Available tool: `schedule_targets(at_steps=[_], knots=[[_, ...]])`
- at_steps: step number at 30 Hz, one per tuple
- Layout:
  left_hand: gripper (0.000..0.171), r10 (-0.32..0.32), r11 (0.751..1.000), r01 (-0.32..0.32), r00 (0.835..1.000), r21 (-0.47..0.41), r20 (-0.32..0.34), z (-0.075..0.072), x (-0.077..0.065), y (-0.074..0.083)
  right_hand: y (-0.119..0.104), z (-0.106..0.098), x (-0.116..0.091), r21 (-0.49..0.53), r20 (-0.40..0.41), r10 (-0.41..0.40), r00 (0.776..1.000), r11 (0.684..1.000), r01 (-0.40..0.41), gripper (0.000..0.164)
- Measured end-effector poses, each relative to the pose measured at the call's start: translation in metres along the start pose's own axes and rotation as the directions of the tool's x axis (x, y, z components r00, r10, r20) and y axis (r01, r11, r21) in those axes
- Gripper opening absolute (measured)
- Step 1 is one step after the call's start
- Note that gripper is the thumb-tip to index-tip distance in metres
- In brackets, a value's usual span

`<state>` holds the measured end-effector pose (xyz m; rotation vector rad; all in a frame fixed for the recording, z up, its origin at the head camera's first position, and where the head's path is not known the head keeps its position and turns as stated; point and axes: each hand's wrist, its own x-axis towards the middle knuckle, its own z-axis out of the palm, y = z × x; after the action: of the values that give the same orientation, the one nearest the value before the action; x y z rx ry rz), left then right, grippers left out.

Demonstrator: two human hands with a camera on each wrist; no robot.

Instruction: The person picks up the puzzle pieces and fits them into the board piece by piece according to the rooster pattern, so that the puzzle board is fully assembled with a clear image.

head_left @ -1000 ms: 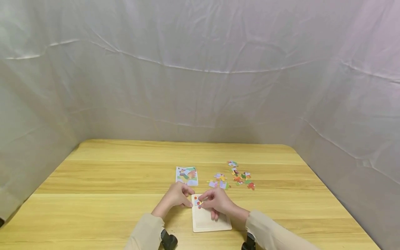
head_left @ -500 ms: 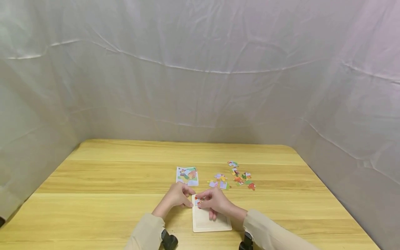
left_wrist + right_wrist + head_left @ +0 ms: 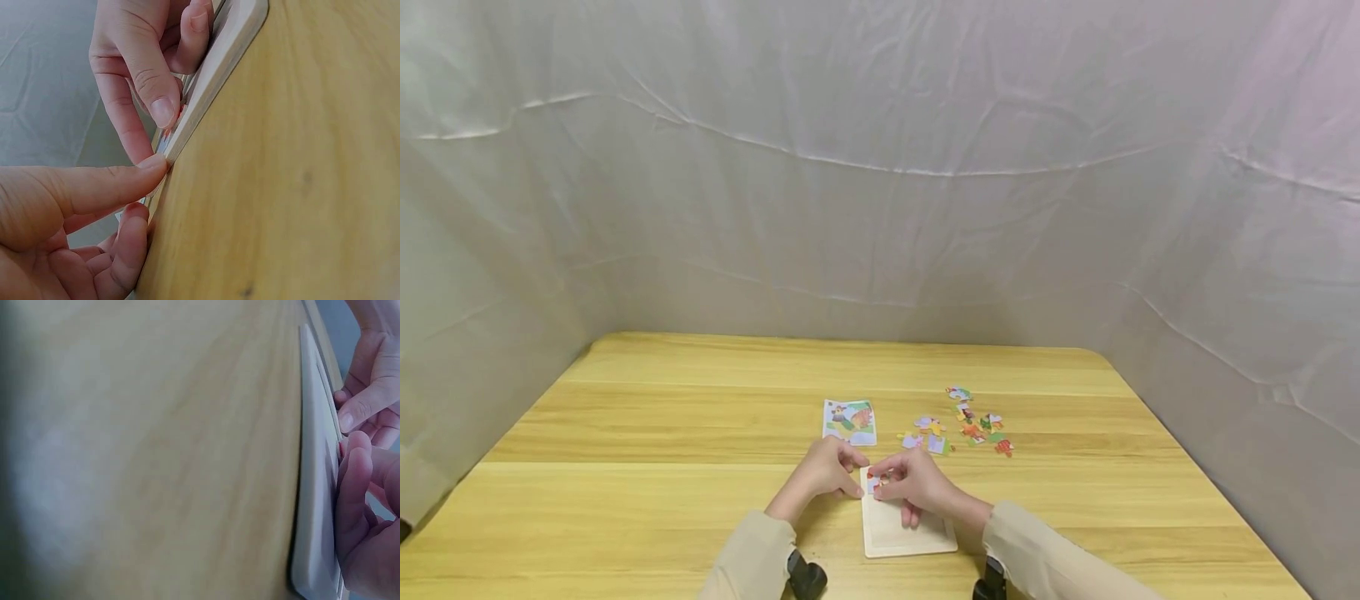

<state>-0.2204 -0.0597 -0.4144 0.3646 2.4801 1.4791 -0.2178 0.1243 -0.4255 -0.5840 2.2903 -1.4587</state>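
A shallow wooden puzzle tray [image 3: 898,540] lies flat on the table. My left hand [image 3: 826,468] holds its upper left corner, index finger at the far edge and thumb at the left edge; in the left wrist view that thumb [image 3: 134,184] presses against the rim. Over the same corner, my right hand [image 3: 923,483] pinches a small colourful puzzle piece [image 3: 883,478] between thumb and index finger, down in the tray. A pale blue piece [image 3: 872,487] shows next to it. The right hand's other fingers rest over the bare tray floor. Fingers mostly hide the held piece.
A printed picture card [image 3: 850,422] lies beyond the left hand. Several loose puzzle pieces [image 3: 932,427] are scattered beyond the right hand, with more to their right, including a red one [image 3: 1003,447]. Grey cloth walls [image 3: 880,250] surround the wooden table [image 3: 662,417].
My right thumb and index finger have shifted slightly left and settled with the piece into the tray's upper left corner. The left hand has barely moved.
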Motion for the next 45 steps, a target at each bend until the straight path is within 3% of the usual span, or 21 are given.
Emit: schedule_targets(at_steps=[14, 25, 45], knots=[[0.034, 0.008, 1.000, -0.008, 1.000, 0.003, -0.001, 0.000, 0.001, -0.002, 0.001, 0.003, 0.002, -0.049, -0.024, -0.019, 1.000, 0.999, 0.018, 0.029], [0.034, -0.002, 1.000, 0.002, 1.000, -0.005, -0.004, 0.001, 0.001, -0.001, -0.003, 0.003, 0.000, -0.014, -0.053, 0.002, 0.999, 1.000, -0.003, 0.036], [0.034, -0.024, 0.999, 0.023, 1.000, 0.023, 0.010, 0.002, 0.002, 0.000, 0.001, -0.005, -0.008, -0.041, -0.062, -0.008, 0.998, 0.999, 0.006, 0.022]])
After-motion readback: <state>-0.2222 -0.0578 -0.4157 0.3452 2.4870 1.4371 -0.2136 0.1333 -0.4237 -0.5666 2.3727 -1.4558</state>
